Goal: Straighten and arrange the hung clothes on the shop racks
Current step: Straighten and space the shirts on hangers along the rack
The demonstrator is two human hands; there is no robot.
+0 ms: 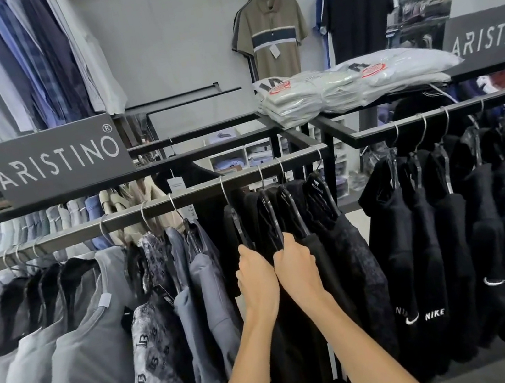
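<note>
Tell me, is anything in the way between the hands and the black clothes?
Nothing visible. The left hand and the right hand both grip the black clothes hanging on the rail.

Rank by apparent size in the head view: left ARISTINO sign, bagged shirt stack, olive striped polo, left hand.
1-2. bagged shirt stack and left ARISTINO sign: too alike to rank.
3. olive striped polo.
4. left hand, smallest despite being nearest the camera.
</note>
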